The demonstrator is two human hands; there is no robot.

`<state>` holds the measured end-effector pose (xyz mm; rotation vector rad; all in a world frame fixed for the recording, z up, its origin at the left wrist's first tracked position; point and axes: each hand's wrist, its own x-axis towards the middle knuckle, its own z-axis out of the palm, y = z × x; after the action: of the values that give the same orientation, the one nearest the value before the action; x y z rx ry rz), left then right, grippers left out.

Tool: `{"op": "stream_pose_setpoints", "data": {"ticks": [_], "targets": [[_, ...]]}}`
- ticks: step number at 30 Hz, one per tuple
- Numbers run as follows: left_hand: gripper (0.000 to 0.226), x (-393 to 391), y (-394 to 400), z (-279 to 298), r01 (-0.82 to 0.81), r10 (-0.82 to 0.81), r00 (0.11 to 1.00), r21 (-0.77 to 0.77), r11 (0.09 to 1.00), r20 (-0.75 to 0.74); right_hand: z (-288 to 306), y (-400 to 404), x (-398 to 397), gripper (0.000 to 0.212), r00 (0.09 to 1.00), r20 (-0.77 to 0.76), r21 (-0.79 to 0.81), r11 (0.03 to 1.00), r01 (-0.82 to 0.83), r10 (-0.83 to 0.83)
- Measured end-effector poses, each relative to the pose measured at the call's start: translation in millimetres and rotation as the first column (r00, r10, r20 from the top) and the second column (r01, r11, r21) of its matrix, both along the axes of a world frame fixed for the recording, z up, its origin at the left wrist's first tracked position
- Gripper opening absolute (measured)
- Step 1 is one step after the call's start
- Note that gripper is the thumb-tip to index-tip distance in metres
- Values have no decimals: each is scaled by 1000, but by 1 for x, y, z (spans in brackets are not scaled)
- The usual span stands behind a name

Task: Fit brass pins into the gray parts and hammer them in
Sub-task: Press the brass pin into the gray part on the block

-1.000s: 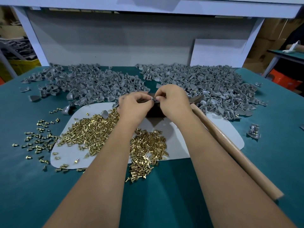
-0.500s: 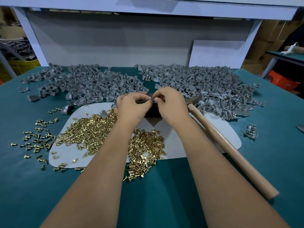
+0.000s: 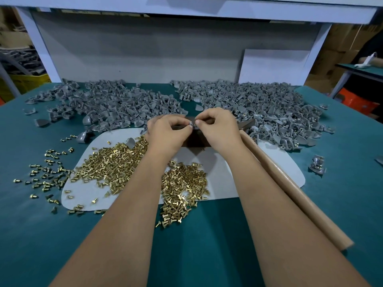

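From your head camera, your left hand (image 3: 165, 134) and right hand (image 3: 217, 129) meet fingertip to fingertip, together pinching one small gray plastic part (image 3: 191, 125) above a dark block (image 3: 195, 140). Loose brass pins (image 3: 116, 164) lie heaped on a pale mat (image 3: 228, 183) on the teal table (image 3: 342, 193). Piles of gray parts (image 3: 259, 106) lie behind. A wooden-handled hammer (image 3: 290, 189) rests beside your right forearm.
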<state>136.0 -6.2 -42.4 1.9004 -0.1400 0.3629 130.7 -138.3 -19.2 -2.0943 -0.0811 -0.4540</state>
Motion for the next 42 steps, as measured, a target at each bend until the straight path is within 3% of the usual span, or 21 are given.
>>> {"op": "stream_pose_setpoints", "data": {"ticks": [12, 21, 28, 31, 42], "targets": [[9, 1, -1, -2, 4, -4, 1000, -44, 999, -12, 1, 9, 1, 19, 995, 27, -207, 973, 100, -96], [19, 3, -3, -3, 34, -38, 999, -91, 995, -37, 15, 17, -2, 16, 981, -65, -340, 929, 148, -180], [8, 6, -3, -5, -4, 1, 999, -57, 998, -42, 4, 22, -5, 15, 978, 60, -338, 918, 210, -202], [12, 6, -3, -6, -33, 31, 999, -40, 999, -41, 0, 21, -5, 16, 977, 96, -331, 920, 212, -190], [9, -4, -1, -1, -24, 22, 999, -49, 999, -49, -2, 18, -4, 21, 983, 45, -137, 974, 182, -177]]}}
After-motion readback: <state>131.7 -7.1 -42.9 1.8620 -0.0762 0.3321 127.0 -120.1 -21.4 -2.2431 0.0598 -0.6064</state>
